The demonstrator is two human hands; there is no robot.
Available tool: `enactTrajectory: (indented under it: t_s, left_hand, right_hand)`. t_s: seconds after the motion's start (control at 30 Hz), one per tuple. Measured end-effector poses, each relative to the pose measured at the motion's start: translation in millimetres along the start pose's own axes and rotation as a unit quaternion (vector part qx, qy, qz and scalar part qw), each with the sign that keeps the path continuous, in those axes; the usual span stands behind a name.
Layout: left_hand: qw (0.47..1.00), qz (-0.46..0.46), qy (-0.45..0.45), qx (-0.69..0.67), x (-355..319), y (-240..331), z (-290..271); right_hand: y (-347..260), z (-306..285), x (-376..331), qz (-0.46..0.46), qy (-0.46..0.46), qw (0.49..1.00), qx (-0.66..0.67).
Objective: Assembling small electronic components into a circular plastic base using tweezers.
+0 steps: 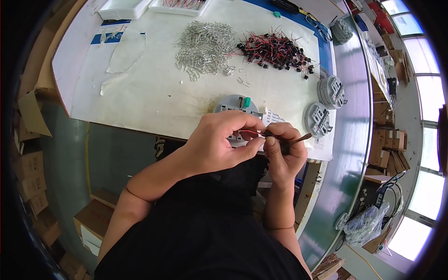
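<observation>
Thin red wire (248, 131) left of brown tool (303, 138)

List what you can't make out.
Head view:
Round grey plastic base: centre hidden behind the bare left hand.
Slender brown rod: middle hidden inside the bare right hand.
Thin red wire: ends hidden by the two hands.
White plastic tray: far side cut off by the top edge.
Heaped black parts with red wires: too small to count.

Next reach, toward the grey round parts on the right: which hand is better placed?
Probably the right hand: it is nearer the grey round parts, with the left hand farther away, though both are occupied.
</observation>
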State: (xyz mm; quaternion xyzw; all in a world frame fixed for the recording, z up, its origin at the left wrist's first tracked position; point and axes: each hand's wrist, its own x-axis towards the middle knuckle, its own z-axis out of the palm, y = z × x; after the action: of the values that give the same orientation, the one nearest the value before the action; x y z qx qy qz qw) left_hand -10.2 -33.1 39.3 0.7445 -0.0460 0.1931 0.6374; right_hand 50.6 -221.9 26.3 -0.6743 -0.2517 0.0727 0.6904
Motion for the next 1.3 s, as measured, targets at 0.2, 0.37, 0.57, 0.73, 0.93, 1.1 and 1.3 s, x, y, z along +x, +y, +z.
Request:
enactTrajectory:
  t_s: [0.2,0.37,0.57,0.73,0.93,1.1,1.3]
  left_hand:
    - [0.996,-0.058,-0.027,-0.055,-2,1,-8]
    - [0.957,-0.18,-0.049,-0.222,-2,-1,-9]
    - [0.986,-0.164,-0.017,-0.028,-6,-7,-17]
    - [0.946,0.035,0.023,0.323,-5,-28,-15]
    - [0.955,0.035,0.023,0.295,-5,-48,-10]
    - [0.968,0.017,0.017,0.251,-5,-47,-9]
    - [0.963,0.018,0.001,0.268,-6,-51,-9]
  right_hand:
    - [-4,-1,-6,0.015,-0.017,0.999,-0.029]
    - [2,4,-4,-0.026,-0.028,0.999,-0.038]
    - [-1,2,1,0.009,0.028,0.996,-0.087]
    - [-8,3,15,0.006,-0.058,0.941,-0.333]
    - [-12,9,21,-0.043,-0.122,0.871,-0.475]
    - [-15,10,23,-0.064,-0.14,0.855,-0.496]
    - [-9,12,15,-0.066,-0.114,0.865,-0.483]
